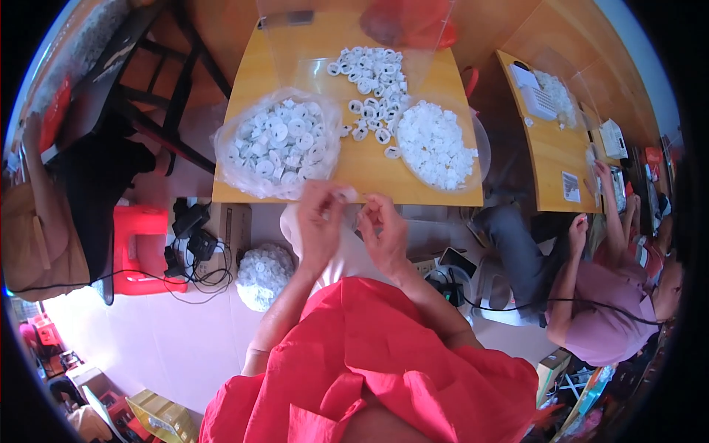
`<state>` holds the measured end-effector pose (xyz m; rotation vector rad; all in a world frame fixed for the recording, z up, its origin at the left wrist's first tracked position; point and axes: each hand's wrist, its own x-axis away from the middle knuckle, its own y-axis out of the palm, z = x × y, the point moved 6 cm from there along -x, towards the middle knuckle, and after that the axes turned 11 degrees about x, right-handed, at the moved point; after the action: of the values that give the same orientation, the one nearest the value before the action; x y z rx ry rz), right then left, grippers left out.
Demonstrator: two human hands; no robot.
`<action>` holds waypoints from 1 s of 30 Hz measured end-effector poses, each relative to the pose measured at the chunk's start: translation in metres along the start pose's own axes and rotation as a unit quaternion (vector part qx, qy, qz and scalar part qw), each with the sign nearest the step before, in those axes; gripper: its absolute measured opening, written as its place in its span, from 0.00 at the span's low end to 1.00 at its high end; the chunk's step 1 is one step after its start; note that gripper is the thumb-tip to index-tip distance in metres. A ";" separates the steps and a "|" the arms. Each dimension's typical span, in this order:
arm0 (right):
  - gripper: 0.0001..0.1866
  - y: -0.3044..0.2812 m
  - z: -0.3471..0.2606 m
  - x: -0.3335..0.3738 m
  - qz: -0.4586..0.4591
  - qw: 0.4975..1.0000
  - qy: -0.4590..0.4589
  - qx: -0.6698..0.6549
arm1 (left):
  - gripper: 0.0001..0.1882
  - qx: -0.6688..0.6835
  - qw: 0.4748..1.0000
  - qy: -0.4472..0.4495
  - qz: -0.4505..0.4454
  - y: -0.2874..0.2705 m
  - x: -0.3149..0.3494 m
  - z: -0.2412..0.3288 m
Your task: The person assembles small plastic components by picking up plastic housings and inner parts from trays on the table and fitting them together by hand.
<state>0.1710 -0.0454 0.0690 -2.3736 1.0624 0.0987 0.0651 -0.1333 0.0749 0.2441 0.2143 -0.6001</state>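
Near the front edge of the wooden table (362, 173), my left hand (319, 227) is closed in a pinch on a small white plastic part (345, 195). Just to its right, my right hand (385, 235) has its fingers pinched together; whatever they hold is too small to make out. A clear plastic bag (224, 151) full of white round plastic parts lies behind my left hand. To the right, a clear shallow tray (484, 151) holds a heap of small white pieces (436, 144). Loose white ring-shaped parts (373, 77) spread across the table between and beyond them.
A red bag (413, 22) is at the table's far end. Below left are a red stool (140, 247), tangled black cables (203, 255) and a filled bag (266, 277). At right, a person (605, 314) sits by another table (546, 166); another person (37, 236) is at left.
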 end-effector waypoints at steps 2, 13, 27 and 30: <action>0.09 -0.004 0.003 0.000 0.006 1.000 0.008 -0.004 | 0.14 -0.039 0.997 0.044 0.053 -0.026 -0.030 0.014; 0.05 -0.021 0.015 0.005 -0.033 0.995 -0.052 0.077 | 0.17 -0.289 0.929 0.209 0.097 -0.029 -0.075 0.040; 0.06 -0.041 0.016 0.006 -0.024 0.994 -0.049 0.097 | 0.09 -0.212 0.970 0.060 -0.106 0.083 -0.079 -0.099; 0.05 -0.065 0.039 -0.002 0.014 0.989 -0.011 0.148 | 0.09 -0.155 0.985 0.007 -0.070 0.071 -0.072 -0.092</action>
<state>0.2214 0.0111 0.0646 -2.0874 1.0230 -0.0221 0.0365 -0.0118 0.0189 -0.0684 0.3372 -0.6952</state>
